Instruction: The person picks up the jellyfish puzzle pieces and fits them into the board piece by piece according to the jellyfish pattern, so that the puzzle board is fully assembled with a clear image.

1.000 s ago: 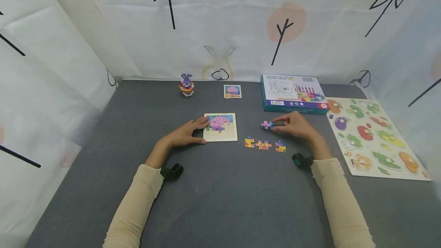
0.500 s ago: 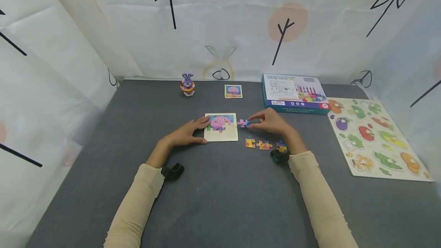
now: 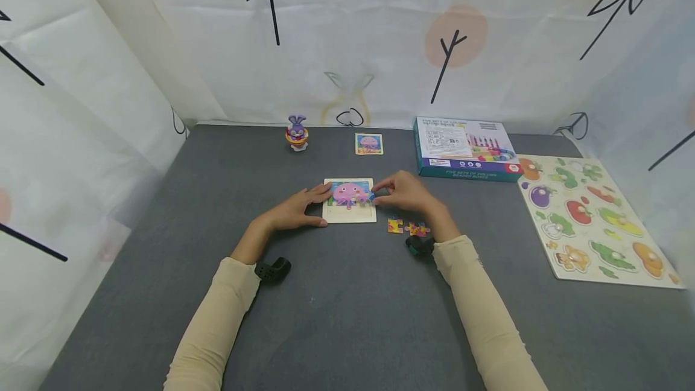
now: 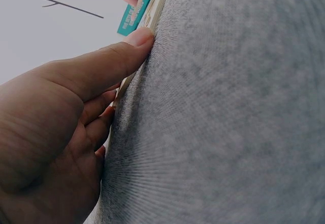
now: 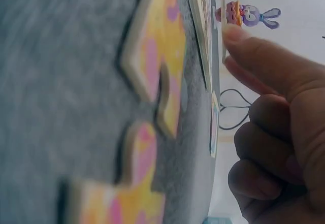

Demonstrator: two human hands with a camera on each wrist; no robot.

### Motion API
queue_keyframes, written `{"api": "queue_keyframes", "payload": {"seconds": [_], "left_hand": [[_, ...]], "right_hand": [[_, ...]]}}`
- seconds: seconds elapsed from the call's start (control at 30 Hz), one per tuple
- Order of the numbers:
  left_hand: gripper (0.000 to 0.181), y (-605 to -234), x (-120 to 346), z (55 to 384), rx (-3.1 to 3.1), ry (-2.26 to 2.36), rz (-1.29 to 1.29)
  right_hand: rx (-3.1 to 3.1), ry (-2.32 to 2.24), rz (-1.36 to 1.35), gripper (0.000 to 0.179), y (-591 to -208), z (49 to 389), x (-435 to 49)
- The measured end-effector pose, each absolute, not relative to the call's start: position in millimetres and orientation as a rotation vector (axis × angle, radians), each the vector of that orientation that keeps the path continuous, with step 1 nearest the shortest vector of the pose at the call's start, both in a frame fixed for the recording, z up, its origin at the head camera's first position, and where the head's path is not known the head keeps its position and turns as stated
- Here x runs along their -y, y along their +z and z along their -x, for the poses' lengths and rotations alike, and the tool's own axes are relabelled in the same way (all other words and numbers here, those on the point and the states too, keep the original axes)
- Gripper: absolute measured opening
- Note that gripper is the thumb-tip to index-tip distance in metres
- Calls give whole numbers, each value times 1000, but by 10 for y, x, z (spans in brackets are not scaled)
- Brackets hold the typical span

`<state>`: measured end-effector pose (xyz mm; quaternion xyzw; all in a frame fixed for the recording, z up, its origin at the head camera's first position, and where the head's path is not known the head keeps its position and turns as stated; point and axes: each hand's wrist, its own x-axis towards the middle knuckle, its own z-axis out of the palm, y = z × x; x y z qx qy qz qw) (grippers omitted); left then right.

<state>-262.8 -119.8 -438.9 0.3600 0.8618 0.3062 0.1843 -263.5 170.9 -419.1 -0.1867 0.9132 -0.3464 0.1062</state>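
Note:
In the head view my left hand (image 3: pixel 297 209) rests at the left side of a square wooden puzzle board (image 3: pixel 353 216) with a pink octopus picture. Its fingers reach onto the picture, and the thumb (image 4: pixel 119 61) touches the board's edge in the left wrist view. My right hand (image 3: pixel 404 192) pinches a pink and blue puzzle piece (image 3: pixel 365 197) between thumb and index finger, over the right part of the board; seen from the right wrist, the piece (image 5: pixel 224 46) is edge-on. Loose yellow and pink puzzle pieces (image 3: pixel 395 225) lie below the right hand, partly hidden by the wrist.
Behind the board lies a small octopus picture card (image 3: pixel 369 144), with a purple rabbit figure (image 3: pixel 297 133) to its left. A boxed bead set (image 3: pixel 467 148) stands at the back right. Beside it a large vegetable puzzle board (image 3: pixel 594 222) covers the table's right side.
My right hand has carried the pinched puzzle piece leftward, from beside the bead box to over the board's right part. The left hand has stayed on the board.

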Motion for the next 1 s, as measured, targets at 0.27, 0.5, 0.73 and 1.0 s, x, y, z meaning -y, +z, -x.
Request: {"api": "queue_keyframes", "payload": {"seconds": [0.27, 0.5, 0.73, 1.0], "left_hand": [[76, -4402, 1201, 2637, -2435, 871, -1019], [76, -4390, 1196, 2636, -2438, 856, -1007], [75, -4395, 1197, 2636, -2429, 854, -1016], [76, -4389, 1205, 2636, -2417, 867, -1016]], "right_hand": [[-2760, -895, 544, 27, -4175, 2654, -1628], [-2713, -936, 530, 29, -4190, 2662, -1619], [-2608, -981, 686, 29, -4198, 2703, -1585], [-2576, -904, 736, 25, -4190, 2752, -1540]]}}
